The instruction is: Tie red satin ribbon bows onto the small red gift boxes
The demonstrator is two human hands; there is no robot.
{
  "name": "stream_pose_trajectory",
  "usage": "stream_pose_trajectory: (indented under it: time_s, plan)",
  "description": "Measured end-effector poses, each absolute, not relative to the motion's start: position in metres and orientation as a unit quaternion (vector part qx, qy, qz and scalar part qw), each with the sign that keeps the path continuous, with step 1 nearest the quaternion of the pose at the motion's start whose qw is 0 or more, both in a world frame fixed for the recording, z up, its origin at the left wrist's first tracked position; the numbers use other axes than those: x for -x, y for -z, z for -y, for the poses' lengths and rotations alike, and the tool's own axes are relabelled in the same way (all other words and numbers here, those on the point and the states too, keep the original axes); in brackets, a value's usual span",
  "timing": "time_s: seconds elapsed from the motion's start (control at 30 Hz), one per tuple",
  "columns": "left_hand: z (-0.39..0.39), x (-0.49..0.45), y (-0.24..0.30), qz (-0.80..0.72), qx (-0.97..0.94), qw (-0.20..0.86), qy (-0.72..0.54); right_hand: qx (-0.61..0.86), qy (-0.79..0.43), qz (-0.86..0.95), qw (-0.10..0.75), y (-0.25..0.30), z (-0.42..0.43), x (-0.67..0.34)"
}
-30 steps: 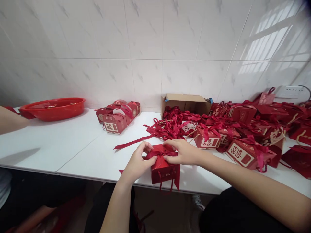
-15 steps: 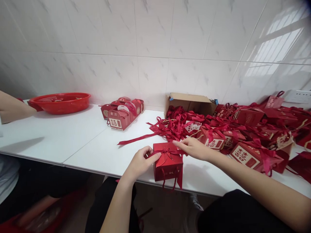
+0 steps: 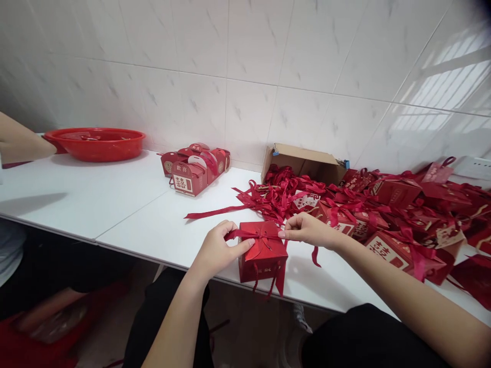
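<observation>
Both hands pinch the ribbon [image 3: 255,233] across a red box [image 3: 263,252]: left hand [image 3: 220,249] at one end, right hand [image 3: 307,228] opposite (box between them, at the table [image 3: 146,225] edge).

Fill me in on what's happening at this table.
A person's left hand and right hand each pinch an end of the red ribbon crossing the top of a small red gift box at the table edge. To the right lies a pile of red boxes and loose ribbons, with an open cardboard box behind it. Farther left are a cluster of closed boxes and a red basin, near another person's arm.
</observation>
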State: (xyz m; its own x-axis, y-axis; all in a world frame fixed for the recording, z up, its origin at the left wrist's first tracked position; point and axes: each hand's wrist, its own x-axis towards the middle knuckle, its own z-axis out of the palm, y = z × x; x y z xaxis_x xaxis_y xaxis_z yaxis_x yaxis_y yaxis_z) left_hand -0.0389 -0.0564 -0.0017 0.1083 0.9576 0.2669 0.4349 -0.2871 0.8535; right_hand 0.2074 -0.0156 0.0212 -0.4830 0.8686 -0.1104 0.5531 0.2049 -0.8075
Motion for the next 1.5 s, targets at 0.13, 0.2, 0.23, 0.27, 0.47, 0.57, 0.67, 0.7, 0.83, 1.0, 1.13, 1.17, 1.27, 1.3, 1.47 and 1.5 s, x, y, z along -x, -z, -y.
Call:
stream_pose_trajectory:
  time_s: [0.13,0.2,0.23,0.27,0.47,0.57,0.67,0.7,0.83,1.0,1.13,1.17,1.27,1.3,1.47,1.5]
  plan:
    - [0.059,0.041,0.003,-0.509,-0.687,0.297,-0.425,0.465,-0.436,0.746,0.191,-0.026,0.02,-0.208]
    - [0.059,0.044,0.003,-0.506,-0.683,0.309,-0.426,0.439,-0.478,0.732,0.209,-0.028,0.021,-0.209]
    - [0.059,0.046,0.003,-0.503,-0.68,0.323,-0.425,0.423,-0.504,0.72,0.222,-0.028,0.022,-0.209]
    - [0.059,0.048,0.003,-0.499,-0.677,0.34,-0.421,0.406,-0.531,0.706,0.234,-0.029,0.023,-0.209]
    - [0.058,0.058,-0.009,-0.488,-0.672,0.338,-0.443,0.35,-0.636,0.624,0.29,-0.038,0.031,-0.203]
    - [0.063,0.05,-0.018,-0.457,-0.704,0.307,-0.449,0.322,-0.66,0.593,0.329,-0.042,0.035,-0.2]
    - [0.068,0.033,-0.025,-0.448,-0.752,0.268,-0.403,0.3,-0.668,0.582,0.354,-0.046,0.038,-0.197]
    - [0.069,0.027,-0.027,-0.454,-0.764,0.244,-0.389,0.299,-0.668,0.578,0.361,-0.047,0.039,-0.196]
    - [0.063,0.011,-0.031,-0.502,-0.758,0.12,-0.398,0.314,-0.659,0.567,0.381,-0.049,0.041,-0.194]
    - [0.057,0.011,-0.032,-0.523,-0.718,0.053,-0.456,0.384,-0.594,0.626,0.329,-0.048,0.042,-0.196]
    - [0.06,0.009,-0.025,-0.509,-0.7,0.035,-0.499,0.431,-0.553,0.643,0.308,-0.041,0.046,-0.183]
    - [0.06,0.006,-0.023,-0.509,-0.699,0.034,-0.501,0.425,-0.554,0.643,0.315,-0.04,0.047,-0.177]
    - [0.064,0.0,-0.021,-0.522,-0.69,0.04,-0.499,0.383,-0.553,0.653,0.347,-0.034,0.051,-0.157]
    - [0.066,-0.001,-0.022,-0.528,-0.684,0.048,-0.501,0.37,-0.552,0.655,0.36,-0.033,0.051,-0.152]
    - [0.074,0.018,-0.031,-0.483,-0.703,0.204,-0.48,0.398,-0.525,0.622,0.422,-0.025,0.054,-0.141]
    - [0.071,0.025,-0.032,-0.47,-0.704,0.239,-0.475,0.397,-0.53,0.615,0.429,-0.023,0.054,-0.141]
